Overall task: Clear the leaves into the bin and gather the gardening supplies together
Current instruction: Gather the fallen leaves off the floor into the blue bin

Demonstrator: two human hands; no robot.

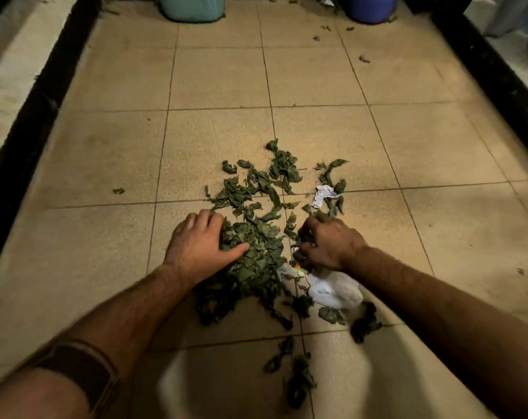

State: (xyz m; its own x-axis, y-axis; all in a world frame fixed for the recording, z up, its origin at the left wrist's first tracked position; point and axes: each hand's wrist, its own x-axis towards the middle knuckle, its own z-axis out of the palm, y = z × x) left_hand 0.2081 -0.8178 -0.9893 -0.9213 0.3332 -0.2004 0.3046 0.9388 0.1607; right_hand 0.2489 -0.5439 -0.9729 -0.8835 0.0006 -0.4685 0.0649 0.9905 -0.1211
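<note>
A pile of wilted green leaves (256,237) lies on the beige tiled floor (317,80) in the middle of the head view. My left hand (199,246) rests on the pile's left side, fingers pressed into the leaves and thumb stretched out across them. My right hand (326,240) sits at the pile's right side with its fingers curled round a clump of leaves. A crumpled white paper scrap (323,195) lies among the leaves beyond my right hand. A white plastic piece (332,288) shows under my right wrist. More leaves (299,379) trail toward me.
A teal container (193,7) and a blue container (371,7) stand at the far end of the floor. Stray leaves (364,58) lie near them, and one (118,190) at the left. Dark raised borders (30,128) line both sides. A blurred pale shape (226,385) is at the bottom.
</note>
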